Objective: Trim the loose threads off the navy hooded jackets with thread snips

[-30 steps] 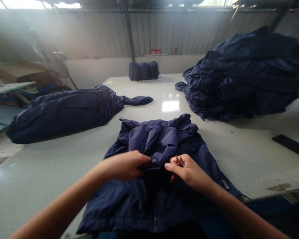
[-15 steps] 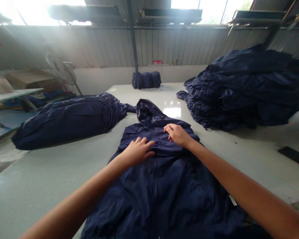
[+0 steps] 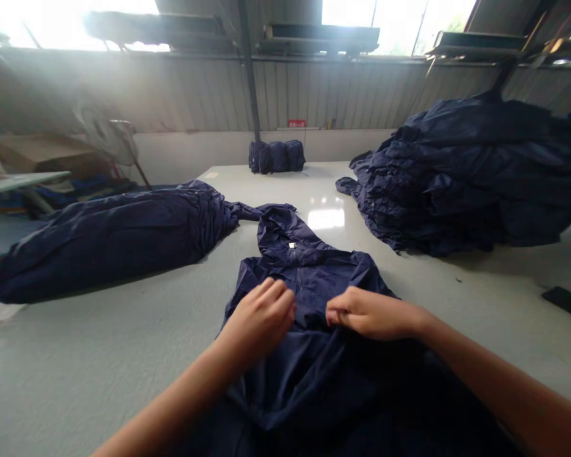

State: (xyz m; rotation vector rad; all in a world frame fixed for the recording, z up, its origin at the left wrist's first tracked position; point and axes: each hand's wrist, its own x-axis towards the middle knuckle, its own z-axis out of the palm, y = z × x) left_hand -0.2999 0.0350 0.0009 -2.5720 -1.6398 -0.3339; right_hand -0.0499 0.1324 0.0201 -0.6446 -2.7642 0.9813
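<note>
A navy hooded jacket [image 3: 309,273] lies front-up on the white table [image 3: 99,355], its hood pointing away from me. My left hand [image 3: 261,317] presses on the chest to the left of the zip, fingers curled into the fabric. My right hand [image 3: 368,313] pinches the fabric just right of the zip. Both hands lie side by side with a fold of cloth bunched below them.
A long navy bundle [image 3: 109,238] lies to the left, one sleeve reaching toward the hood. A tall heap of navy jackets [image 3: 466,178] fills the right. Folded navy pieces [image 3: 276,156] stand at the far table edge. A dark flat object [image 3: 566,303] lies at the right.
Both hands have drawn back toward me from the collar to the chest. The hood now lies flatter and stretched out, and fabric has bunched up under my hands.
</note>
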